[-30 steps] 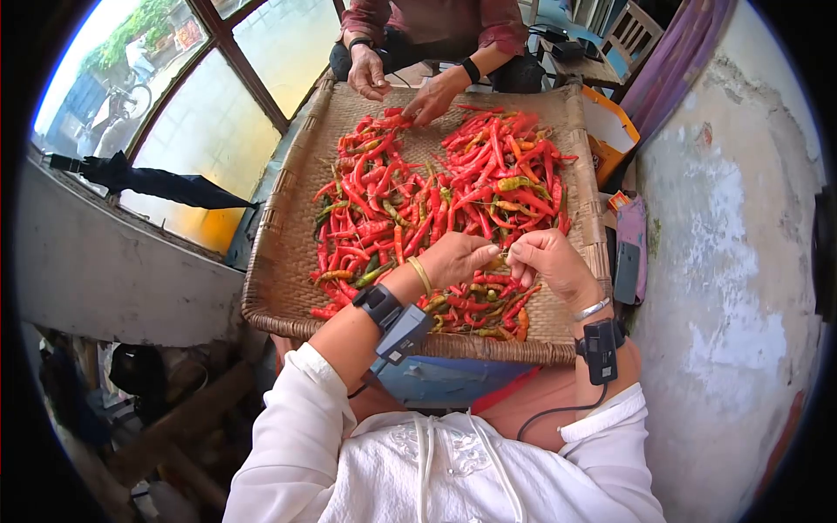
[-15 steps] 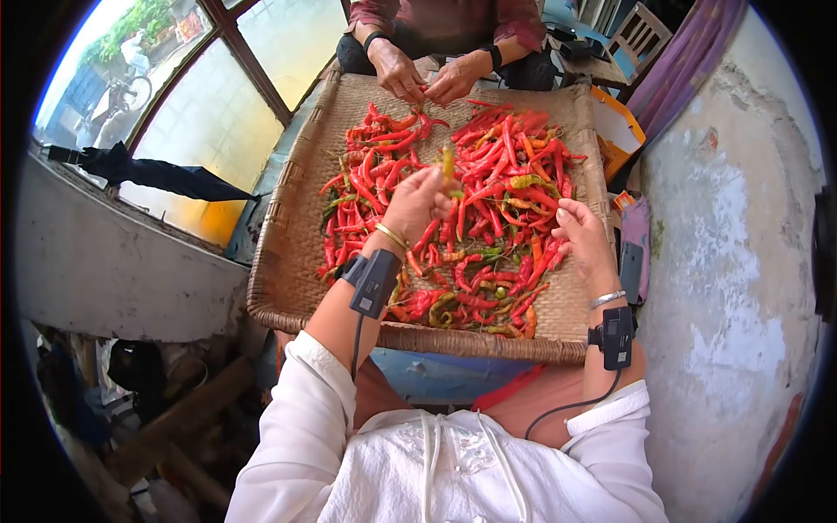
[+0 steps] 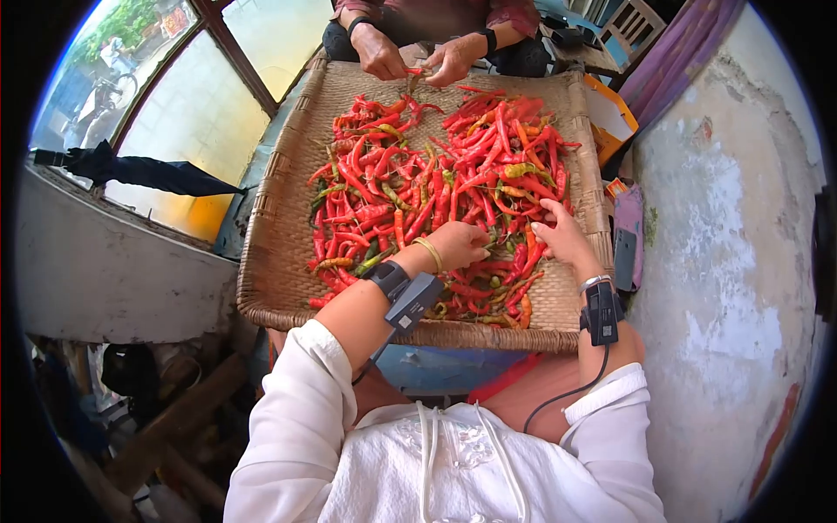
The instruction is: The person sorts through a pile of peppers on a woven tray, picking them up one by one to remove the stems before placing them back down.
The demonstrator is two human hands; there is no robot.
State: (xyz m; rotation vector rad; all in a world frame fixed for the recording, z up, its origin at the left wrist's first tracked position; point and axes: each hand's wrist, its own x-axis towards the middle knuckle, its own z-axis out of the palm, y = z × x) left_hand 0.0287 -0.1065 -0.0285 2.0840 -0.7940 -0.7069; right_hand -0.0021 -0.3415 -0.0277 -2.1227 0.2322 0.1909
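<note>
Red chili peppers (image 3: 375, 213), mixed with some green and orange ones, lie heaped on a woven tray (image 3: 283, 253). Low over the middle of the heap is my left hand (image 3: 460, 245), its fingers bent together and pointing right. Whatever may be between those fingertips is hidden. My right hand (image 3: 565, 235) rests at the heap's right side, thumb and forefinger apart beside the peppers, with nothing visibly held. Both wrists carry a bangle and a strapped black device.
Across the tray, another person's hands (image 3: 414, 65) hold a red pepper at the far edge. A folded dark umbrella (image 3: 166, 172) lies by the window on the left. A phone (image 3: 624, 253) is right of the tray, near the wall (image 3: 715, 288).
My left hand has moved down and right, and the yellow-green pepper it held up no longer shows in it. My right hand stays near the right side, with its thumb and forefinger apart.
</note>
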